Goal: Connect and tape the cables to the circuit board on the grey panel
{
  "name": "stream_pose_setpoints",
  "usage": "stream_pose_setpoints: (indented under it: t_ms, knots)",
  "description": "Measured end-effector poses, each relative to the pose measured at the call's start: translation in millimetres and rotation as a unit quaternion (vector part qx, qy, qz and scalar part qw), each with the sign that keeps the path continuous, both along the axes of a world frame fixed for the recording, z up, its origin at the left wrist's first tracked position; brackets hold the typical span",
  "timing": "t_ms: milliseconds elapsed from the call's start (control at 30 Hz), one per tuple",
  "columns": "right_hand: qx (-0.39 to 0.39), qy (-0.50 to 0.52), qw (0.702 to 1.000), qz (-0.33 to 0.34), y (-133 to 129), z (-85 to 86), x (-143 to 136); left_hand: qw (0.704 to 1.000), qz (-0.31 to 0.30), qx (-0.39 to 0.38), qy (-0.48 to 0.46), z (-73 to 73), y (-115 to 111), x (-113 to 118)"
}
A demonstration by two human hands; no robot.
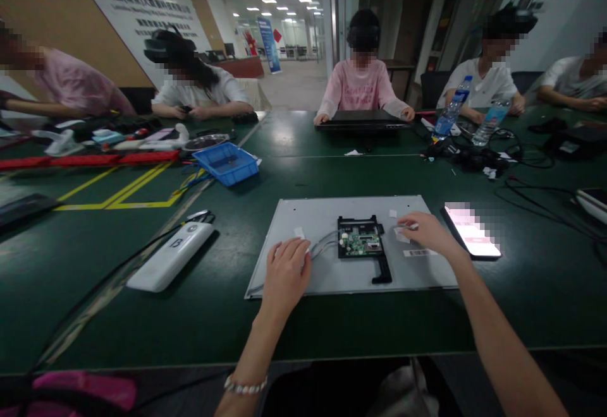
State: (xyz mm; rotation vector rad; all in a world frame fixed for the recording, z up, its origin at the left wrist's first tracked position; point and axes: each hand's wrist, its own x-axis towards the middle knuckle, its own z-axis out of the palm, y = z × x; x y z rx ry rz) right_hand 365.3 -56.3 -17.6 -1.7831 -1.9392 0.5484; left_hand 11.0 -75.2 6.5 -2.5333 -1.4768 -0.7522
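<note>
Fingers on our left hand [287, 271] were loosely bent and close together, back of the hand up, over the left part of a pale grey panel [294, 211], right by some grey wires [325, 240]. Couldn't tell if they gripped anything, since the palm side was out of sight. Our right hand [429, 234] had thumb and index finger nearly together at a whitish scrap of tape [403, 235]; whether they pinched it or only touched it, we couldn't make out.

Our left hand also covered part of the wires, our right forearm blocked the panel's near right corner, and both forearms got cut off by the bottom of the view. Print on the barcode label [420, 253] was too small to read.

As for the panel, it lay flat on the green table [190, 322] right in front of us, with a green circuit board [360, 242] around the middle, in a black frame [380, 271] with one leg poking our way. We had a lit phone [469, 230] just right of it and a white power bank [173, 256] off left. Farther out sat a blue tray [244, 174], and across from us a co-worker in pink [360, 82] had both hands on a flat dark object [364, 121].
</note>
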Motion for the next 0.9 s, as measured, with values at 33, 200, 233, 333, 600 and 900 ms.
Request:
stream_pose_setpoints:
  t_ms: [33, 200, 233, 333, 600, 900]
  knots:
    - [-0.017, 0.015, 1.0, 0.013, -2, 1.5, 0, 1.0, -0.008, -0.004, -0.009, 2.9, 1, 3]
    - [-0.061, 0.023, 0.997, 0.04, -4, 5.5, -6, 0.996, -0.047, -0.029, -0.063, 27.1, 14, 26]
    - [-0.069, 0.024, 0.997, 0.039, -4, 6.4, -7, 0.996, -0.055, -0.037, -0.068, 32.7, 19, 32]
    - [-0.084, 0.04, 0.995, 0.024, -4, 9.3, -8, 0.993, -0.081, -0.053, -0.067, 44.8, 40, 50]
    - [-0.028, 0.034, 0.996, -0.076, -1, 5.7, -3, 0.977, -0.184, -0.109, -0.021, 26.5, 85, 71]
    - [0.01, -0.054, 0.992, -0.118, 1, -7.3, 1, 0.936, -0.236, -0.26, -0.024, 8.4, 75, 50]
